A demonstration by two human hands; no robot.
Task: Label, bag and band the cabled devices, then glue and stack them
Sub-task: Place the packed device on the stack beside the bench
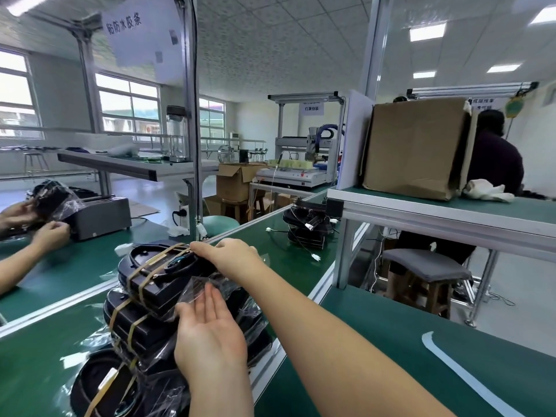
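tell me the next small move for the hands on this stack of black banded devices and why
Probably fold the loose clear plastic flap against the top black oval device with the left hand. That hand lies open, palm up, touching the flap, while the right hand rests on the device by its tan rubber bands, steadying it.

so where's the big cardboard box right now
In the head view, the big cardboard box sits on the raised shelf at right, beside a white cloth.
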